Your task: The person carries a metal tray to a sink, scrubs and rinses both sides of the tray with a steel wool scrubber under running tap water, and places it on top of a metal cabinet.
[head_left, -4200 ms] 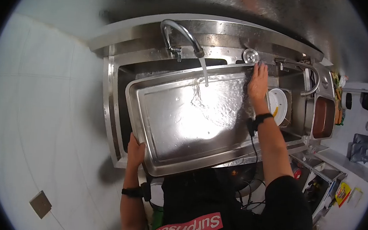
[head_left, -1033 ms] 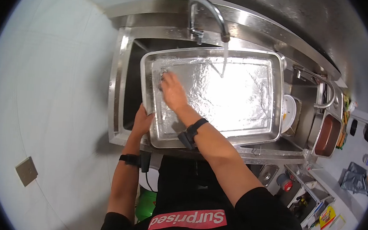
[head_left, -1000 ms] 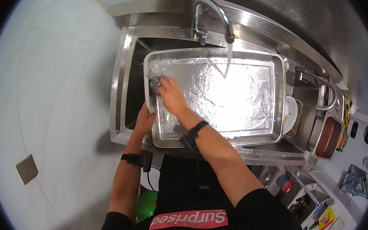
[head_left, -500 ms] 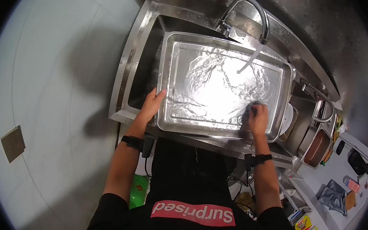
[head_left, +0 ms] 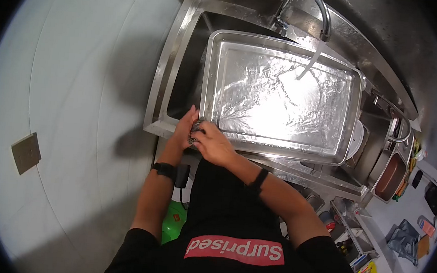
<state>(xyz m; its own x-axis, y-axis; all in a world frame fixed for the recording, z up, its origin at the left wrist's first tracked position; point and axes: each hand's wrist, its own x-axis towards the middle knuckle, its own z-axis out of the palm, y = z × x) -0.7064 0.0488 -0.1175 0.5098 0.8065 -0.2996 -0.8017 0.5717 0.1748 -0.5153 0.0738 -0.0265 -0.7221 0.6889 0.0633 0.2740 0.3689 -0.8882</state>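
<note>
A large rectangular metal tray (head_left: 208, 79) rests across the sink, with water in it and bright glare on its bottom. At the tray's near left corner, my left hand (head_left: 182, 132) is closed on the rim. My right hand (head_left: 215, 145) reaches across to that same corner, its fingers bent around a grey steel wool scrubber (head_left: 195, 130). The scrubber is pressed against the corner close to my left hand and is partly hidden by my fingers. Water runs from the curved faucet (head_left: 326, 22) into the tray's far right part.
The steel sink (head_left: 156, 98) surrounds the tray. A second faucet (head_left: 404, 120) and a brown-bottomed metal container (head_left: 388, 180) are to the right. A white round dish (head_left: 356, 139) shows beside the tray. Below on the left is a green object (head_left: 173, 223); a wall stands left.
My right hand has moved left with the scrubber, from the water at the tray's right side to the near left corner. My left hand stays at the left rim. The view has shifted slightly.
</note>
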